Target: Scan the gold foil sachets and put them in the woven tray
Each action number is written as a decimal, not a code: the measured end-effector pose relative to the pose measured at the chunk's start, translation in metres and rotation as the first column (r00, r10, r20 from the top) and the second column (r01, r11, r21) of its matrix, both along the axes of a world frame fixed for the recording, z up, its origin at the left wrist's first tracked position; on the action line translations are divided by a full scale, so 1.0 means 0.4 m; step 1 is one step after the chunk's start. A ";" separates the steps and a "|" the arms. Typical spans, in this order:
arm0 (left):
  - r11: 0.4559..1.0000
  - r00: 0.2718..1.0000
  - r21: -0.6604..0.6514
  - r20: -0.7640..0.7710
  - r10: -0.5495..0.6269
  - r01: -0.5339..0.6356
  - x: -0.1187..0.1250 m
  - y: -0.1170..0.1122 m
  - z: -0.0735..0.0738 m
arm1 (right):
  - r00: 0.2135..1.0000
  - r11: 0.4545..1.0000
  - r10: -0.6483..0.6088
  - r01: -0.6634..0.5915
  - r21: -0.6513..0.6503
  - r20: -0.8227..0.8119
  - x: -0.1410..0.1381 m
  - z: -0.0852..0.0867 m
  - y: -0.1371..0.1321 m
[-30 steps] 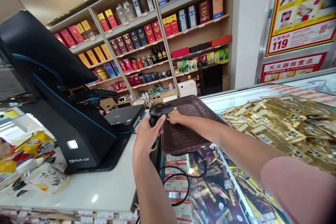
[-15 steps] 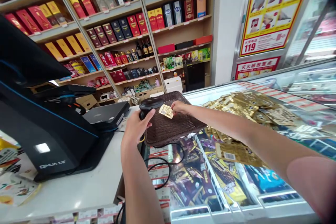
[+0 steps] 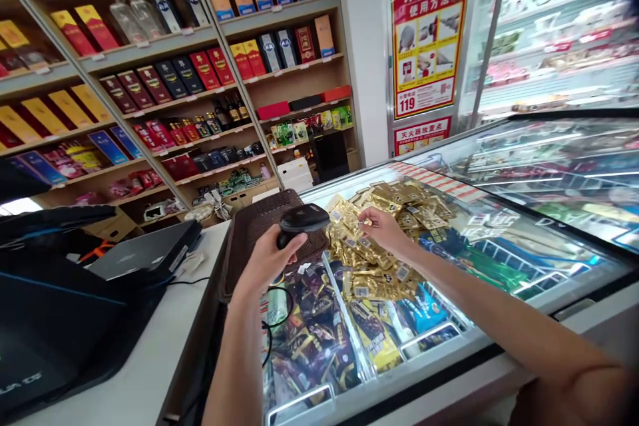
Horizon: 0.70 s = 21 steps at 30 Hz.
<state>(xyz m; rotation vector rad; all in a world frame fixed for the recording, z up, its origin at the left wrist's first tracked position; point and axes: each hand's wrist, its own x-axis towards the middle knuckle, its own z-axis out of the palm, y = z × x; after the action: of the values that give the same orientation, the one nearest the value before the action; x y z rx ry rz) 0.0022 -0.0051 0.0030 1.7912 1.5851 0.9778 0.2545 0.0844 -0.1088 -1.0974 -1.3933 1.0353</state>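
My left hand [image 3: 269, 258] is wrapped round the grip of a black barcode scanner [image 3: 304, 217], held up over the near corner of a brown woven basket [image 3: 247, 233]. The scanner's black cable [image 3: 268, 326] hangs below it. To the right, my right hand [image 3: 382, 229] reaches over a heap of gold packets [image 3: 399, 273] in the chest freezer. Its fingers are pinched together on one gold packet at the top of the heap. The basket's inside is mostly hidden by my left hand and the scanner.
A black till terminal [image 3: 54, 319] stands on the white counter [image 3: 164, 346] at left. The freezer's white front rim [image 3: 449, 353] runs across the foreground, with a glass lid [image 3: 549, 173] to the right. Shelves of boxed bottles [image 3: 200, 73] fill the back wall, beside a red poster [image 3: 430, 33].
My right hand carried a gold packet from under the scanner over the basket, then moved right onto the gold heap in the freezer. The view swung right; my left hand kept the scanner.
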 end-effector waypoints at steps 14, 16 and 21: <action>0.993 0.991 0.007 -0.066 0.120 -0.120 0.106 0.076 -0.099 | 0.997 0.999 -0.050 0.050 -0.001 0.051 0.062 -0.018 -0.011; 0.991 0.989 -0.002 -0.056 0.134 -0.134 0.110 0.073 -0.104 | 0.998 0.999 -0.040 0.040 -0.007 0.055 0.059 -0.022 -0.009; 0.993 0.990 -0.019 -0.072 0.118 -0.119 0.109 0.071 -0.123 | 0.995 0.999 -0.031 0.032 -0.008 0.097 0.054 -0.028 -0.008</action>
<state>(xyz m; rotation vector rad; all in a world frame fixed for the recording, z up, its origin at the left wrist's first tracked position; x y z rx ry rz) 0.0457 0.0232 -0.0460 1.7499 1.7566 0.9544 0.2763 0.0814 -0.1199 -1.1870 -1.4445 0.9782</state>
